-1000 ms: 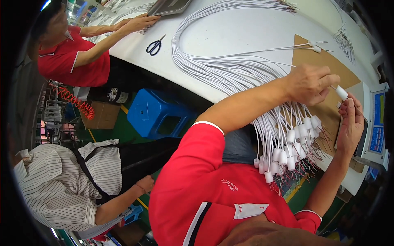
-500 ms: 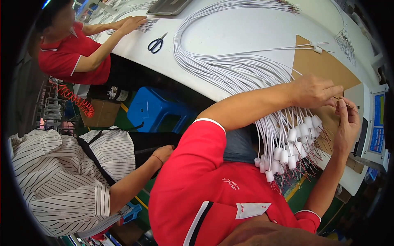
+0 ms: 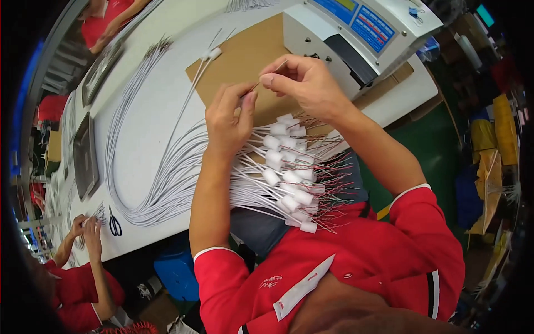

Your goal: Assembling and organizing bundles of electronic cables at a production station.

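While both hands are working above the brown cardboard sheet (image 3: 239, 61), the left hand (image 3: 228, 119) and right hand (image 3: 303, 83) are each pinching an end of one thin wire (image 3: 267, 77) — fingertips narrow. The white cable bundle (image 3: 278, 172) is lying just below the cardboard, under the left wrist — a white tester machine (image 3: 356, 33) is sitting beside the cardboard.

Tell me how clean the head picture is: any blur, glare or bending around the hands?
Head view: the left hand and right hand are sharp and evenly lit; the white table is bright but not blown out; fisheye bends the table edge and the machine; the rim is black and the outskirts soft.
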`<state>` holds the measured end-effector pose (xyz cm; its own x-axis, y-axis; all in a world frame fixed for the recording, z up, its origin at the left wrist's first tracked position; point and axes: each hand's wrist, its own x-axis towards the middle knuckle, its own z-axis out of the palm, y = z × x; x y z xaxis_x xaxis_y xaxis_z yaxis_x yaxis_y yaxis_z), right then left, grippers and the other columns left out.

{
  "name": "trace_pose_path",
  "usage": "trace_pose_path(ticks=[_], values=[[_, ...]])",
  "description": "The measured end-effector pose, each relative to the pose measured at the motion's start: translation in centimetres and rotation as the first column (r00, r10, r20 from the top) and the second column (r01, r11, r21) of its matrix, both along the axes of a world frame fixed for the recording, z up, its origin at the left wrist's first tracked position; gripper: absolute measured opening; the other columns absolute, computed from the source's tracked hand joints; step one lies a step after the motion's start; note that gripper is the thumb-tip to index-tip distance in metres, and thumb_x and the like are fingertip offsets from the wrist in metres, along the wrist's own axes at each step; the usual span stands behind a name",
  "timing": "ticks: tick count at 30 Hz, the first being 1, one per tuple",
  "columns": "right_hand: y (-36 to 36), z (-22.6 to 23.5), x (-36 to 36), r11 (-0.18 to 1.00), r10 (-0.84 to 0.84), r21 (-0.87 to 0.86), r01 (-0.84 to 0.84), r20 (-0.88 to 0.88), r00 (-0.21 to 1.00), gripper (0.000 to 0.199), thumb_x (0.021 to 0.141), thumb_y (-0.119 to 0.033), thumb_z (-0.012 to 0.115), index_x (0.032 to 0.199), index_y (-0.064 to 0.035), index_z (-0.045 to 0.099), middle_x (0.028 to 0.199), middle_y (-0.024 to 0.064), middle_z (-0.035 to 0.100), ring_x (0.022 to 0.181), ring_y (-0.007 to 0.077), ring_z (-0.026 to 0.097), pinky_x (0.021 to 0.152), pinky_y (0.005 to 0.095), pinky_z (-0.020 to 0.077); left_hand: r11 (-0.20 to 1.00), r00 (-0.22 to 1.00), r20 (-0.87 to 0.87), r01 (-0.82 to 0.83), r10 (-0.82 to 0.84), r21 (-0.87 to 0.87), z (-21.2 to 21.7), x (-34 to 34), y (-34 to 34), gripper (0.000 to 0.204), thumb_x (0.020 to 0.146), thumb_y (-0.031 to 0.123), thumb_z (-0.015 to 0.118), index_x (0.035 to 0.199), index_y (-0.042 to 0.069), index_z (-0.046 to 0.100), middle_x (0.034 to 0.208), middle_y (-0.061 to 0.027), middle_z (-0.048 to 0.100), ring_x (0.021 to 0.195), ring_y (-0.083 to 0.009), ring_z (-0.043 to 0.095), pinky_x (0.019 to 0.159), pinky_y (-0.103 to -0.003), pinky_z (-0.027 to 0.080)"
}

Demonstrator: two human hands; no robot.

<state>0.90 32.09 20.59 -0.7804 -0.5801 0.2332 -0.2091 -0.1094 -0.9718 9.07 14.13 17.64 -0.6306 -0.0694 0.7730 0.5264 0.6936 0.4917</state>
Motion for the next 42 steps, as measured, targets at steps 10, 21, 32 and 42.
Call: trace_pose_path(ticks=[10, 21, 32, 42], values=[[1.1, 0.3, -0.9, 0.993, -0.046, -0.104, 0.056, 0.102, 0.994, 0.033, 0.096, -0.007, 0.07, 0.126, 0.0037, 0.061, 0.108, 0.0097, 0.072, 0.095, 0.0122, 0.067, 0.085, 0.0276, 0.0563, 0.997, 0.997, 0.001, -0.073, 0.073, -0.016, -0.6, -0.9, 0.3, 0.01, 0.091, -0.004, 0.07, 0.1, -0.001, 0.072, 0.089, -0.0124, 0.07, 0.07, -0.022, 0.068, 0.062, -0.03, 0.056], [0.9, 0.1, -1.2, 0.992, -0.07, -0.094, 0.086, 0.164, 0.984, 0.041, 0.096, -0.007, 0.07, 0.132, 0.0052, 0.054, 0.108, 0.0124, 0.072, 0.095, 0.0137, 0.068, 0.085, 0.0277, 0.0564, 0.972, 0.98, -0.144, -0.164, 0.14, -0.17, -0.6, -1.1, 0.0, 0.016, 0.087, -0.002, 0.076, 0.103, 0.002, 0.075, 0.088, -0.0106, 0.069, 0.067, -0.0209, 0.066, 0.058, -0.032, 0.053], [0.3, 0.1, -1.0, 0.987, -0.043, -0.144, 0.073, 0.202, 0.978, 0.044, 0.096, -0.008, 0.07, 0.133, 0.0045, 0.052, 0.106, 0.011, 0.072, 0.092, 0.0131, 0.066, 0.084, 0.0267, 0.0541, 0.98, 0.982, 0.188, -0.01, -0.028, 0.199, -1.2, -0.2, 0.3, 0.013, 0.095, 0.004, 0.071, 0.107, 0.001, 0.076, 0.084, -0.0063, 0.07, 0.066, -0.0106, 0.058, 0.054, -0.026, 0.044], [2.2, 0.7, -1.9, 0.981, 0.189, -0.066, -0.18, 0.153, 0.97, 0.037, 0.095, -0.004, 0.065, 0.131, 0.0032, 0.056, 0.109, 0.0092, 0.071, 0.095, 0.0146, 0.066, 0.089, 0.0282, 0.0532, 0.743, 0.723, 0.421, 0.19, -0.548, 0.642, -0.9, -0.6, -2.0, 0.026, 0.104, 0.02, 0.063, 0.105, -0.003, 0.076, 0.083, -0.0029, 0.071, 0.062, -0.0055, 0.048, 0.055, -0.021, 0.037]])
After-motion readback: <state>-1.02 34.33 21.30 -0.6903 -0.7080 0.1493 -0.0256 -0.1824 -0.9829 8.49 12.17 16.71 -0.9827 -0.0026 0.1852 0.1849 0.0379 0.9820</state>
